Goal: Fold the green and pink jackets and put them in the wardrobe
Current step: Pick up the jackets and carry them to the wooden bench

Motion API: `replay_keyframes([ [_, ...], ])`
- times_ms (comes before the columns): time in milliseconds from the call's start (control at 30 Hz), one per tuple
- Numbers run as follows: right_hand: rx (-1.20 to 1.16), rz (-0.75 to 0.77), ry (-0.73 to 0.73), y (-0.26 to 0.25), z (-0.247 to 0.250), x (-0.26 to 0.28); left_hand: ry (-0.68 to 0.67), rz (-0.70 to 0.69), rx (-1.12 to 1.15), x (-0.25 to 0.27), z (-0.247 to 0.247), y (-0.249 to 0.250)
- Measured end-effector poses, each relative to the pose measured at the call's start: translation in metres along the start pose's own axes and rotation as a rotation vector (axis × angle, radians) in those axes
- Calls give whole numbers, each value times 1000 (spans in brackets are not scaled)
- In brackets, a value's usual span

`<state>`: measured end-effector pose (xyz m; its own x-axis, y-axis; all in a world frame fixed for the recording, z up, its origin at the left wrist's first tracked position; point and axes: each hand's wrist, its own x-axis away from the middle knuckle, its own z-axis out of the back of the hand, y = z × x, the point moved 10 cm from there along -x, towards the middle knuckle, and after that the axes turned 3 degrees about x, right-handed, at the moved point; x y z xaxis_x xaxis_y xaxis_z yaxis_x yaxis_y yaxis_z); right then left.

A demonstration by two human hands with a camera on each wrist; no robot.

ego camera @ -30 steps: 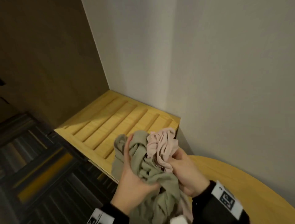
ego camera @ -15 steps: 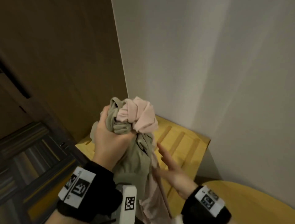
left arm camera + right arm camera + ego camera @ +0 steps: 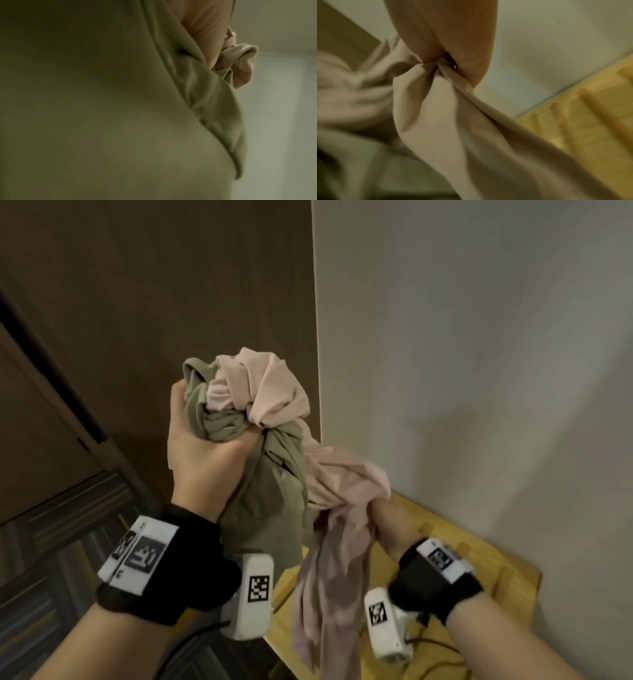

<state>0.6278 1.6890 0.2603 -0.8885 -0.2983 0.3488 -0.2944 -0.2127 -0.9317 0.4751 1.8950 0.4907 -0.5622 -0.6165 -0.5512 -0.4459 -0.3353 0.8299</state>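
Two jackets are bunched together in your hands, high in front of a brown panel [image 3: 154, 302] and a white wall [image 3: 479, 337]. Your left hand [image 3: 202, 450] is closed around the top of the bundle, where the green jacket [image 3: 270, 501] and the pink jacket [image 3: 270, 392] are twisted one into the other. Your right hand [image 3: 387, 525] pinches a lower part of the pink jacket, which hangs down over the yellow slatted worktop [image 3: 479, 563]. Nothing is folded yet, so I judge you are at the separating step. Next you need to pull the pink one free, then lay one jacket flat on the worktop. Pull slowly, because the sleeves may be knotted.
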Motion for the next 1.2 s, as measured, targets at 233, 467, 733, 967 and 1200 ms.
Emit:
replay_keyframes([
  [233,-595,264,-85,-126,-38,-42,-2,35,-2,-71,3,-93],
  [467,-491,227,32,-130,-70,-92,-202,266,-388,-106,-1,-243],
  [733,-119,-67,-122,-23,-150,-140,-570,766,-605,-48,15,-377],
  [967,-216,-469,101,119,-107,-117,-932,955,-560,17,0,-407],
  [1200,-351,-653,459,211,5,-23,-1089,1087,-530,121,-5,-426],
])
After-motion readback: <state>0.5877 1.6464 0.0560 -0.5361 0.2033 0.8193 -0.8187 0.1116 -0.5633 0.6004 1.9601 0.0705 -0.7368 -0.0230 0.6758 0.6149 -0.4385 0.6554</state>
